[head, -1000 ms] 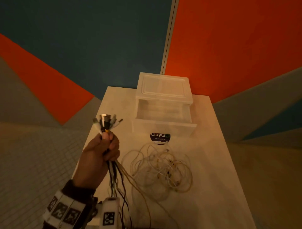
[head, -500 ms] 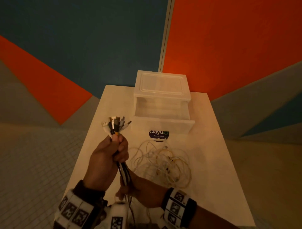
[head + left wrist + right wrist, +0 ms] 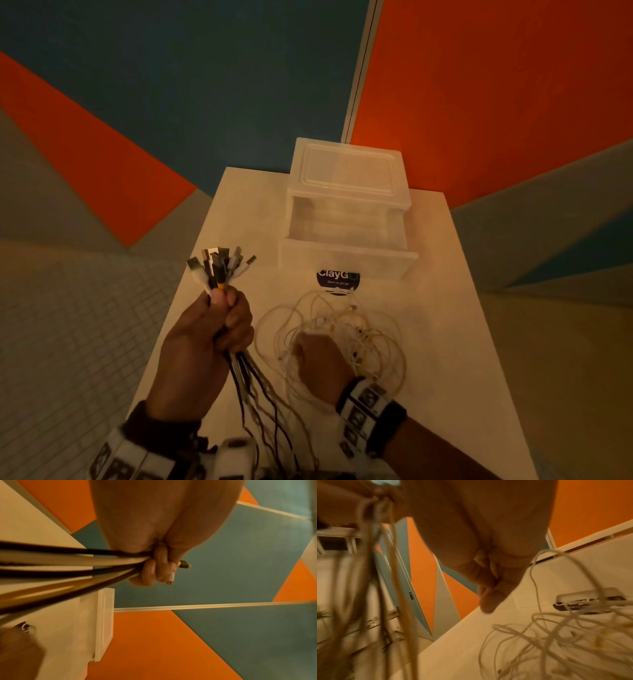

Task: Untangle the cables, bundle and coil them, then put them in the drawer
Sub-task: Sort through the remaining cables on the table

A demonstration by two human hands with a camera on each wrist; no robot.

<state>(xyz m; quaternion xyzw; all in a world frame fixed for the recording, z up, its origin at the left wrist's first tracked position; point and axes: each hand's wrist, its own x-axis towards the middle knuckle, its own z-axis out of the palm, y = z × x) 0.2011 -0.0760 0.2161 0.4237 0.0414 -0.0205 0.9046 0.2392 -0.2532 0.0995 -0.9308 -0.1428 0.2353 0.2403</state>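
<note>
Left hand [image 3: 209, 337] is fisted round a bundle [image 3: 250, 387] of dark and pale cables, held upright above the near-left part of the table [image 3: 455, 342]. The plugs [image 3: 219, 269] fan out above the fist — USB-type ends, some white, some dark, one with a yellow collar. Below the fist the cable lengths hang down and toward the near edge. In the left wrist view the fingers [image 3: 150, 569] are curled tight round the cables, with a white plug and the yellow-collared plug protruding past them.

Right hand [image 3: 322, 365] is low over the table, right of the bundle, at the near-left edge of the tangle [image 3: 370, 339] of thin white and yellowish cables lying on the table. In the right wrist view its fingers [image 3: 489, 588] are loosely bent, pointing down at the surface; no cable is seen within them. That view is blurred, so contact with the tangle cannot be confirmed.

Drawer [image 3: 347, 240] — clear plastic, pulled out toward the viewer from its unit [image 3: 346, 171] at the far end of the table. No cables are seen inside it.

A dark round sticker [image 3: 337, 277] on the table, just near of the drawer front, reads "ClayG…", partly cut off by the tangle; the small line beneath is illegible.

Walls behind are orange, teal and grey panels.
</note>
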